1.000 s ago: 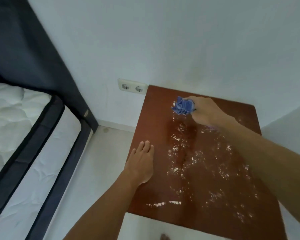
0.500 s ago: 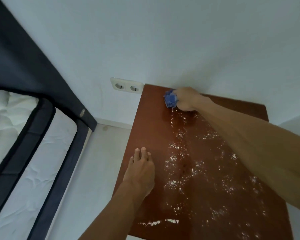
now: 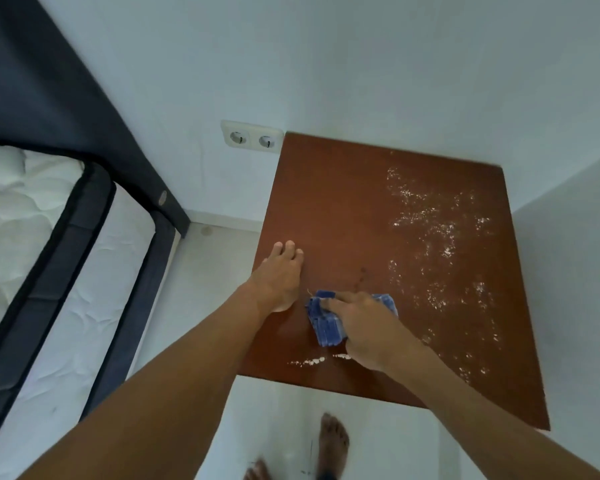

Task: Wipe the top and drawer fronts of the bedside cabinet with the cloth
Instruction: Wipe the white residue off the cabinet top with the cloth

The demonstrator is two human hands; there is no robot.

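Cloth (image 3: 329,323), gripped in right hand (image 3: 364,323), has swept from back edge to front, clearing the top's (image 3: 326,202) left strip; left hand (image 3: 278,282) lies flat, empty

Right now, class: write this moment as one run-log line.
right hand: pressing cloth on cabinet top | left hand: flat on top, empty | white specks: right side

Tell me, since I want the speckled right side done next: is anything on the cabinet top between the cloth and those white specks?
Nothing visible. The right hand presses the blue cloth near the front; bare cabinet top runs from it to the white specks. The left hand rests flat on the opposite side.
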